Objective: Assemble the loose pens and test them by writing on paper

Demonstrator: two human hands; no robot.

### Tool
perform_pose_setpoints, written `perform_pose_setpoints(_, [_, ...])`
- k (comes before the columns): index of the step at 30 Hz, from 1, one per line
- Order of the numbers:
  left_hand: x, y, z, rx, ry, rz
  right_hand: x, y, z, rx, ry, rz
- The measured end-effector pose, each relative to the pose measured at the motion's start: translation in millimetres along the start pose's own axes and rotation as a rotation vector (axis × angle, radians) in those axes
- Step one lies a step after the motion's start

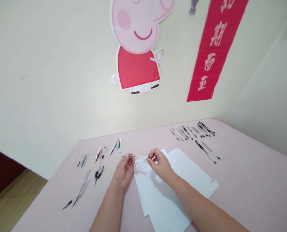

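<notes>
My left hand is closed around a slim greyish pen tube, which lies level between the fingertips. Whether it is a barrel or a refill is hard to tell. My right hand pinches a tiny dark piece between thumb and forefinger, mostly hidden by the fingers. A gap separates the two hands. Below them, white paper sheets overlap on the table, with black handwriting near the upper left corner.
On the pink tabletop, several pens stand in a row at the back right, with two longer pens in front. Loose pen parts, clear barrels and a black cap lie at the left. A wall rises behind.
</notes>
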State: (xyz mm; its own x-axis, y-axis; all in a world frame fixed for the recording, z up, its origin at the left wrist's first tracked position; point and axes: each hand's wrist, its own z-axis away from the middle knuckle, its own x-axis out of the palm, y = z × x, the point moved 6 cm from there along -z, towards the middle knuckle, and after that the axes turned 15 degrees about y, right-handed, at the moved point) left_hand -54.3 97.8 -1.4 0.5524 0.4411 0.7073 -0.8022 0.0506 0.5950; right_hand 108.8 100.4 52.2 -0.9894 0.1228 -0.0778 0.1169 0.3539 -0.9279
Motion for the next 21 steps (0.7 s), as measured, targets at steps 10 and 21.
perform_pose_setpoints(10, [-1.7, 0, -1, -0.012, 0.026, 0.019, 9, 24, 1, 0.168, -0.040, -0.142])
perform_pose_setpoints(21, [-2.2, 2, -7, 0.024, 0.014, -0.029, 14, 34, 2, 0.324, -0.082, -0.346])
